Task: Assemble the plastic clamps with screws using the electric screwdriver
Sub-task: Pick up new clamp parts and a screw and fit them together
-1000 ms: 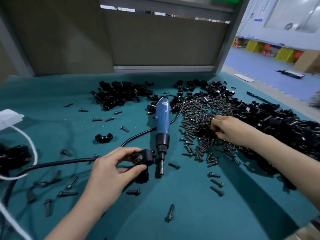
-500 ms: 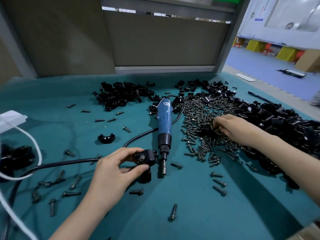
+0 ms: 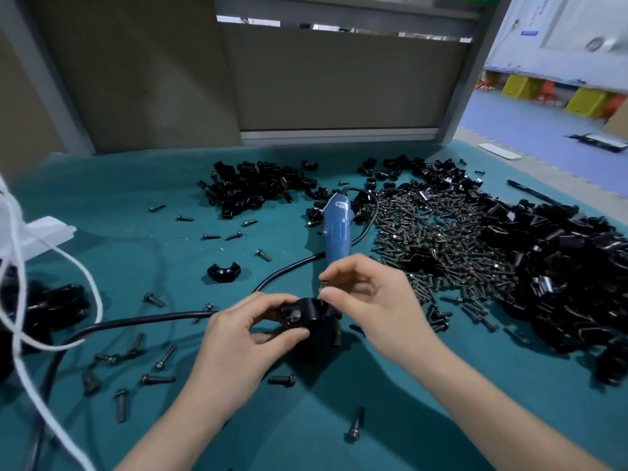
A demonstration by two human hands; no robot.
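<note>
My left hand [image 3: 238, 338] grips a black plastic clamp [image 3: 307, 312] just above the teal table, with one screw head showing on its top. My right hand [image 3: 370, 300] pinches a small dark screw [image 3: 323, 283] between thumb and forefinger, right above the clamp's right side. The blue electric screwdriver [image 3: 336, 232] lies on the table behind both hands, its tip hidden by my fingers. A large heap of screws [image 3: 441, 246] lies to the right of the screwdriver.
Black clamp halves are piled at the back [image 3: 251, 188] and along the right side [image 3: 560, 273]. One clamp half [image 3: 223, 271] lies alone at the left. The screwdriver's black cable [image 3: 142, 322] runs left. Loose screws [image 3: 158, 379] are scattered near the front. A white cord [image 3: 51, 253] hangs at the left.
My right hand left the screw heap and came over to the clamp, now pinching a screw. My left hand kept hold of the clamp and lifted it a little.
</note>
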